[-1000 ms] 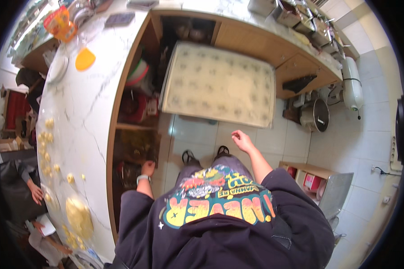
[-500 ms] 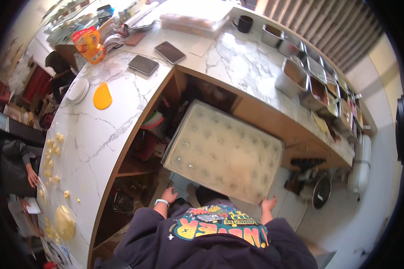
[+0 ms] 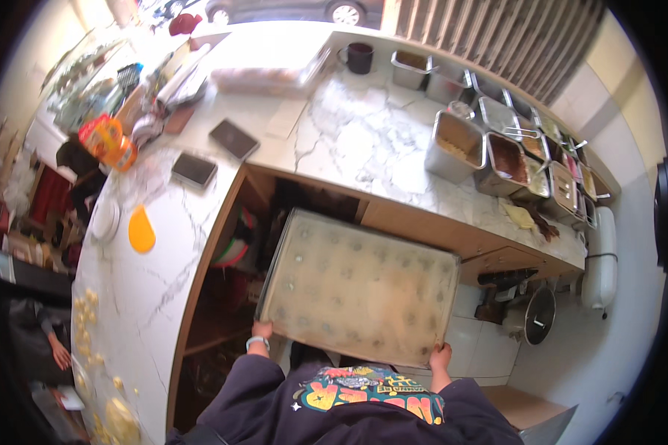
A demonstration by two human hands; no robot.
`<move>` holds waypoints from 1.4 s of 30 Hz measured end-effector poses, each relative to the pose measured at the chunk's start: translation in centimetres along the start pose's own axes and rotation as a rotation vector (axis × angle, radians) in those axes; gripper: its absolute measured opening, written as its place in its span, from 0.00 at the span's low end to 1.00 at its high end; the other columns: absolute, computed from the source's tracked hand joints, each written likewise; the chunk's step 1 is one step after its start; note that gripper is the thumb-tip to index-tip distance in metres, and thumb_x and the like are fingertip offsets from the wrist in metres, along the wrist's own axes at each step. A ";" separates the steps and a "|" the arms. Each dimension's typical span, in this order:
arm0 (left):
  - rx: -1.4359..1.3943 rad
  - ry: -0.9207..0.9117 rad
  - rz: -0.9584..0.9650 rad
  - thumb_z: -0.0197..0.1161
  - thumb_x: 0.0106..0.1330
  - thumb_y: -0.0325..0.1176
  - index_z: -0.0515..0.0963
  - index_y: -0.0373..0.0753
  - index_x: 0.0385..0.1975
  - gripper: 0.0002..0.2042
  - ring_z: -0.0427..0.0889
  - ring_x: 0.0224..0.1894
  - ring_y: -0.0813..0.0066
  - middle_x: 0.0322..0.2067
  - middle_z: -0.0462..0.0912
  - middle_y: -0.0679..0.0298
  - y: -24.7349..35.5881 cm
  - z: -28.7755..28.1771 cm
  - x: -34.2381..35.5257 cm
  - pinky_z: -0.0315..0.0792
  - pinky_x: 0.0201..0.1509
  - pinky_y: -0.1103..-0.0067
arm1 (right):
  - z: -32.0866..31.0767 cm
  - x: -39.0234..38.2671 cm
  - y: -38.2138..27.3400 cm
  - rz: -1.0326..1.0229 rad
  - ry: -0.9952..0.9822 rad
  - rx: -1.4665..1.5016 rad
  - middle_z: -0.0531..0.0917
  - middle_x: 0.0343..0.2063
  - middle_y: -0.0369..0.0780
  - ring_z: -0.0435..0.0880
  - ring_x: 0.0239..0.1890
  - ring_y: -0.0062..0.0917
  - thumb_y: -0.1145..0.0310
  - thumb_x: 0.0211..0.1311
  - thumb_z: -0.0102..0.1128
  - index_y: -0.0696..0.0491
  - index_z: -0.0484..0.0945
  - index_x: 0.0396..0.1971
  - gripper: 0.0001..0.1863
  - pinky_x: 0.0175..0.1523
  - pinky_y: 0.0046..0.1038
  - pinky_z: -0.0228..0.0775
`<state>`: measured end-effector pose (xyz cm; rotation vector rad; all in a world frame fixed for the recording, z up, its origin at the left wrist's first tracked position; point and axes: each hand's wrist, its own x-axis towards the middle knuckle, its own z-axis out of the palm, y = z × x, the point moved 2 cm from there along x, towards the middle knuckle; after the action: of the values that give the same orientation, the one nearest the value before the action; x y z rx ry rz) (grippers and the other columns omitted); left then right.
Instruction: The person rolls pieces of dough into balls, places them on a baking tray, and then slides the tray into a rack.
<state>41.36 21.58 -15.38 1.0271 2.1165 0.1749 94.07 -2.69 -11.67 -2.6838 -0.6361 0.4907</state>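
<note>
Shown with fingers of left hand (image 3: 263, 330) and right hand (image 3: 440, 357) curled closed on the near corners of a broad, pale tray (image 3: 375, 285); held before an open cupboard (image 3: 219, 335), below the marbled surface (image 3: 356, 159), set with an orange scraper (image 3: 142, 230) and metal containers (image 3: 455, 144).

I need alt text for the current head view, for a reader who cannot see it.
A person's left hand and right hand hold the near corners of a large, pale tray with faint dark spots. Beyond and to the left, a marble-patterned counter carries metal containers, two phones and yellow dough-like lumps.
</note>
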 end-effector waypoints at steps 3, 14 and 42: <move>0.031 0.013 -0.011 0.65 0.47 0.43 0.76 0.26 0.44 0.28 0.75 0.51 0.45 0.46 0.77 0.39 -1.5 -1.2 1.2 0.68 0.57 0.64 | -0.1 -1.3 -0.9 0.098 -0.124 0.021 0.73 0.45 0.55 0.72 0.49 0.50 0.62 0.58 0.57 0.63 0.70 0.46 0.22 0.55 0.42 0.64; 0.269 -0.154 0.164 0.52 0.54 0.66 0.77 0.31 0.48 0.39 0.73 0.56 0.48 0.47 0.78 0.42 6.6 -6.5 0.8 0.60 0.62 0.60 | -3.9 -4.7 -4.2 0.289 0.088 -0.095 0.77 0.42 0.54 0.76 0.46 0.49 0.53 0.62 0.52 0.61 0.73 0.43 0.24 0.51 0.44 0.67; -0.038 0.478 0.163 0.52 0.59 0.66 0.74 0.28 0.15 0.37 0.76 0.31 0.38 0.22 0.76 0.39 -15.8 -6.2 -24.0 0.68 0.34 0.57 | -9.4 -2.7 5.8 -0.234 0.056 0.181 0.75 0.13 0.52 0.73 0.17 0.44 0.43 0.62 0.51 0.65 0.77 0.15 0.35 0.29 0.42 0.64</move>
<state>36.59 -5.06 -3.80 1.2275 2.4350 0.5888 97.65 -11.16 -4.96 -2.4065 -0.8348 0.3888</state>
